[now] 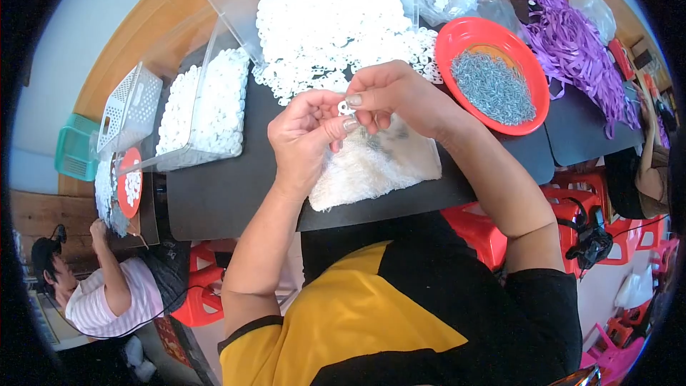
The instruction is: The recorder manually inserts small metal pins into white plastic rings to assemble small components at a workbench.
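Note:
Over a cream cloth (379,182), my two hands meet at a small white plastic piece (344,109) with a round hole. My left hand (304,136) is closed, pinching it between thumb and forefinger from the left. From the other side my right hand (400,96) is closed too, its thumb and fingertips at the piece; whether they also hold a tiny screw is hidden. Just beyond lies a large heap of similar white plastic pieces (329,14), spilling out of a clear bin. A red bowl (537,111) of small silvery screws (493,86) stands to the right.
Left on the dark table (214,196) is a clear container of white parts (204,104), near a white perforated basket (132,104) and a green basket (76,146). Purple ribbons (572,43) pile up at the far right. People sit at both sides; red stools (482,232) stand below.

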The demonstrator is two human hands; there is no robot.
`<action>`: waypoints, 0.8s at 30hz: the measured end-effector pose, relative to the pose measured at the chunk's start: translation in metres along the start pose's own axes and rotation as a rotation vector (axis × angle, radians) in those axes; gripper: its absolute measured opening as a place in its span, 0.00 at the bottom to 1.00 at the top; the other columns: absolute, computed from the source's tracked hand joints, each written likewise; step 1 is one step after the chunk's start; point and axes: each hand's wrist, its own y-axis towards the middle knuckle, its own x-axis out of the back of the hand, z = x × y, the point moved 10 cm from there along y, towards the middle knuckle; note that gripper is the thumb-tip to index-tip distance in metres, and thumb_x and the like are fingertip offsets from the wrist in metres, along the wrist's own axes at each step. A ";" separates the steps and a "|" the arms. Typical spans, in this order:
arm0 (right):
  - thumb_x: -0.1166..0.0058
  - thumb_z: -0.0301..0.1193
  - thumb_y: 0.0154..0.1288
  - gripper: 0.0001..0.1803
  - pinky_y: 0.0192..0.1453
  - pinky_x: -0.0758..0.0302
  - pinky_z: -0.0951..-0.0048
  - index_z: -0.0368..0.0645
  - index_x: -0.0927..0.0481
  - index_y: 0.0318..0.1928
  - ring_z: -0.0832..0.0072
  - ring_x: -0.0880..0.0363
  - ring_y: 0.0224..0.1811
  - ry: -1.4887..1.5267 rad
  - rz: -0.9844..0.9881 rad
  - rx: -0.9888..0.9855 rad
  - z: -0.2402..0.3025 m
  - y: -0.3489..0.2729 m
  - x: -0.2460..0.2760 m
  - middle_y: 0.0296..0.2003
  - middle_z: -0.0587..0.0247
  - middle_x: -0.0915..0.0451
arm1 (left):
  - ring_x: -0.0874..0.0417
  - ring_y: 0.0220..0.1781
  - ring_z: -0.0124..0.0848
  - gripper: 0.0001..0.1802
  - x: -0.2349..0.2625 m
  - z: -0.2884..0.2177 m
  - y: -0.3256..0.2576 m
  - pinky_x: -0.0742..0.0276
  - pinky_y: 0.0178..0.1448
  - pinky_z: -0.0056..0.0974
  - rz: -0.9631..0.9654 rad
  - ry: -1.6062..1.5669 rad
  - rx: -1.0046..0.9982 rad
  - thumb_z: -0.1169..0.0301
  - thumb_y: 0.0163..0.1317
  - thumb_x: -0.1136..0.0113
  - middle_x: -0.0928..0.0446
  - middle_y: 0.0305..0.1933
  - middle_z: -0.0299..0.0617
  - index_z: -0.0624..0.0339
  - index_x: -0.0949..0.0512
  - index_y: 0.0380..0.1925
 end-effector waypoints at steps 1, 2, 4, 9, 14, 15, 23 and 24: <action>0.46 0.32 0.64 0.09 0.28 0.35 0.83 0.39 0.20 0.33 0.84 0.25 0.23 0.000 -0.001 0.000 0.000 0.000 -0.001 0.20 0.69 0.22 | 0.25 0.25 0.20 0.16 0.000 -0.002 0.000 0.30 0.24 0.24 -0.004 0.031 -0.018 0.84 0.52 0.33 0.21 0.31 0.40 0.69 0.23 0.42; 0.46 0.32 0.64 0.09 0.28 0.35 0.82 0.39 0.20 0.33 0.83 0.25 0.23 0.025 -0.013 0.004 0.000 -0.001 0.000 0.20 0.69 0.23 | 0.25 0.25 0.20 0.16 -0.002 -0.002 0.000 0.30 0.24 0.24 -0.004 0.030 -0.018 0.84 0.52 0.33 0.21 0.31 0.40 0.69 0.23 0.42; 0.47 0.32 0.65 0.09 0.27 0.35 0.82 0.39 0.20 0.33 0.83 0.26 0.22 0.051 -0.025 0.007 -0.001 -0.001 0.002 0.20 0.69 0.23 | 0.24 0.27 0.20 0.17 -0.004 -0.006 -0.001 0.28 0.28 0.24 -0.007 0.081 -0.042 0.83 0.52 0.32 0.22 0.32 0.39 0.69 0.23 0.43; 0.47 0.33 0.67 0.10 0.26 0.34 0.83 0.39 0.20 0.34 0.84 0.26 0.21 -0.003 0.019 0.003 -0.003 -0.001 -0.006 0.19 0.70 0.23 | 0.23 0.32 0.20 0.17 -0.005 -0.012 -0.003 0.26 0.35 0.24 0.016 0.149 -0.103 0.81 0.51 0.31 0.23 0.32 0.36 0.68 0.23 0.42; 0.47 0.35 0.67 0.11 0.25 0.35 0.84 0.40 0.21 0.34 0.85 0.26 0.20 0.016 0.074 -0.002 -0.001 -0.004 -0.013 0.19 0.70 0.23 | 0.24 0.33 0.18 0.16 -0.003 -0.017 -0.007 0.27 0.36 0.24 0.029 0.185 -0.182 0.79 0.51 0.29 0.23 0.32 0.34 0.68 0.23 0.39; 0.46 0.35 0.67 0.11 0.25 0.35 0.84 0.40 0.21 0.33 0.85 0.26 0.20 0.018 0.082 -0.003 -0.001 -0.004 -0.014 0.19 0.70 0.23 | 0.25 0.31 0.18 0.15 -0.003 -0.018 -0.007 0.29 0.35 0.23 0.027 0.200 -0.206 0.77 0.51 0.29 0.23 0.32 0.33 0.67 0.22 0.38; 0.44 0.35 0.65 0.11 0.23 0.36 0.85 0.40 0.22 0.30 0.84 0.26 0.20 0.074 0.080 -0.005 0.000 -0.010 -0.019 0.19 0.70 0.24 | 0.31 0.26 0.16 0.15 -0.006 -0.030 -0.011 0.35 0.30 0.22 0.034 0.235 -0.339 0.74 0.48 0.26 0.26 0.28 0.31 0.64 0.22 0.34; 0.44 0.34 0.65 0.11 0.23 0.36 0.85 0.40 0.22 0.29 0.84 0.26 0.20 0.093 0.088 0.004 0.000 -0.010 -0.020 0.19 0.70 0.25 | 0.32 0.26 0.16 0.15 -0.006 -0.029 -0.012 0.35 0.29 0.23 0.038 0.251 -0.355 0.74 0.48 0.26 0.26 0.27 0.30 0.63 0.22 0.33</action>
